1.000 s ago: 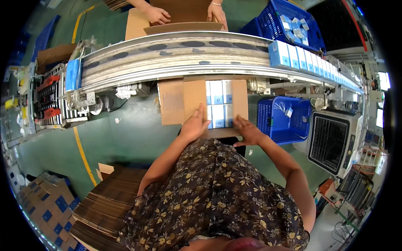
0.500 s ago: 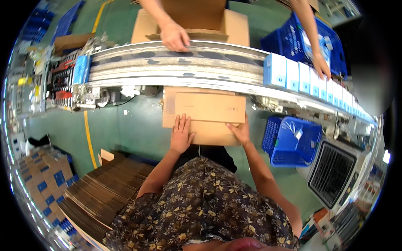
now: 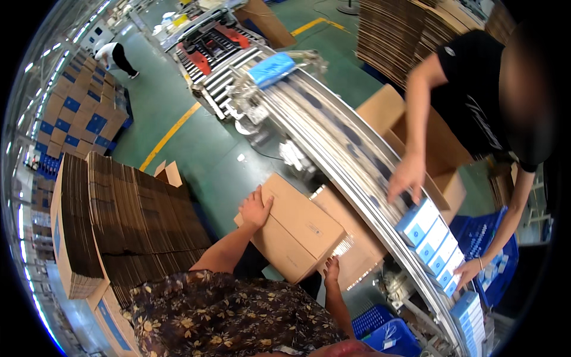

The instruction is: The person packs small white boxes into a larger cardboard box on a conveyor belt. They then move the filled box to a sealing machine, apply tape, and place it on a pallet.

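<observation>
A closed brown cardboard box (image 3: 300, 223) sits turned at an angle in front of me. My left hand (image 3: 256, 209) grips its left edge, fingers over the top. Beside the box's near right corner is my right hand (image 3: 332, 271), its fingers apart and nothing visible in them. Beyond the box, a second piece of brown cardboard (image 3: 355, 241) lies partly covered, next to the conveyor (image 3: 333, 146). Across the conveyor, a co-worker's hand (image 3: 407, 178) hovers at the end of a row of white and blue small boxes (image 3: 429, 241); their other hand (image 3: 470, 272) touches the row.
Stacked flat cardboard (image 3: 140, 214) rises at my left. A blue packet (image 3: 272, 69) lies at the conveyor's far end. An open carton (image 3: 440, 184) stands by the co-worker. Blue baskets (image 3: 389, 333) are at lower right. Another person (image 3: 116, 58) bends near palletised cartons (image 3: 80, 101).
The view has swung left. My left hand has gone from lying on the box's top to its edge, and my right hand has come off it. The co-worker's hand has reached the small boxes.
</observation>
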The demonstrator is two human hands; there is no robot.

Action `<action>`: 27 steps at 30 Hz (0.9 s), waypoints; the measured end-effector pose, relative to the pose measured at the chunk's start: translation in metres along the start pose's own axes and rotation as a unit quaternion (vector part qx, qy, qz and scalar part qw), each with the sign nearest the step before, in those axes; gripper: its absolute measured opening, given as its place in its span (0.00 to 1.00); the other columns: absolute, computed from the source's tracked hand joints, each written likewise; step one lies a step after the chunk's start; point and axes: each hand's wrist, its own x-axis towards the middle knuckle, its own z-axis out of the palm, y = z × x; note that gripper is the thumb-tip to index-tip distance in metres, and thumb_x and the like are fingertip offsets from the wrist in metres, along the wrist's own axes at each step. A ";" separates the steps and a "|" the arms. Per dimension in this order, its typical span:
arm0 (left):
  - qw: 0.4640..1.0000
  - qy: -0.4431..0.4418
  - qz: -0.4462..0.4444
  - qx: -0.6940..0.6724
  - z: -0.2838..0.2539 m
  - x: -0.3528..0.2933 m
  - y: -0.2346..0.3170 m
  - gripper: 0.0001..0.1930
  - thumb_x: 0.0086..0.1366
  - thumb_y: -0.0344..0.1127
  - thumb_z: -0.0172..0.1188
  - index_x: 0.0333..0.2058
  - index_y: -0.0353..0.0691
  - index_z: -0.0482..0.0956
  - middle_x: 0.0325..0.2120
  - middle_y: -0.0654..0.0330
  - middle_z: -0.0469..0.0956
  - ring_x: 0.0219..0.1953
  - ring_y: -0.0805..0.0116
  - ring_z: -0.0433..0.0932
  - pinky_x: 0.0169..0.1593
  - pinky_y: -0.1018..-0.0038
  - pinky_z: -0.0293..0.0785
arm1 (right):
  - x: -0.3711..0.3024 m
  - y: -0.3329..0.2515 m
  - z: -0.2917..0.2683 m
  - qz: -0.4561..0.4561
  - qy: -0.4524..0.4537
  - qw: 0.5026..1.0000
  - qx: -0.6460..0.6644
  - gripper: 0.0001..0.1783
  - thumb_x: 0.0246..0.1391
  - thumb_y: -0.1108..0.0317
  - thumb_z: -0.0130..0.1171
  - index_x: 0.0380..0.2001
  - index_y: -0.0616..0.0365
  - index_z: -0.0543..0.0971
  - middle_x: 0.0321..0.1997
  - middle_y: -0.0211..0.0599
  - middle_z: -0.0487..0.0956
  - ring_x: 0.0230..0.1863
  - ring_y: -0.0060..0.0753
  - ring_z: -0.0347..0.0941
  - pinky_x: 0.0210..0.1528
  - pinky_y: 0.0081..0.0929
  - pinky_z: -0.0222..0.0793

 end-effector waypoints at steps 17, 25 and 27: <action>0.916 -0.012 -0.305 -0.261 -0.165 0.250 -0.349 0.43 0.57 0.75 0.54 0.58 0.44 0.73 0.50 0.49 0.80 0.55 0.49 0.77 0.60 0.54 0.66 | -0.017 -0.100 0.433 0.016 -0.076 0.997 0.012 0.39 0.70 0.36 0.30 0.68 0.55 0.65 0.69 0.37 0.69 0.68 0.43 0.63 0.72 0.38 0.54; 0.910 0.146 -0.288 -0.259 -0.369 0.399 -0.413 0.36 0.57 0.69 0.58 0.49 0.40 0.80 0.47 0.50 0.81 0.51 0.50 0.79 0.55 0.55 0.70 | -0.039 -0.198 0.713 0.025 -0.276 0.960 0.041 0.38 0.69 0.37 0.35 0.68 0.55 0.63 0.71 0.36 0.65 0.70 0.41 0.61 0.72 0.40 0.54; 0.912 0.185 -0.268 -0.249 -0.401 0.441 -0.403 0.36 0.57 0.68 0.59 0.49 0.40 0.80 0.47 0.50 0.82 0.50 0.50 0.80 0.54 0.56 0.71 | -0.036 -0.232 0.762 0.001 -0.319 0.944 0.083 0.38 0.69 0.37 0.35 0.67 0.54 0.65 0.70 0.36 0.67 0.68 0.41 0.63 0.70 0.40 0.57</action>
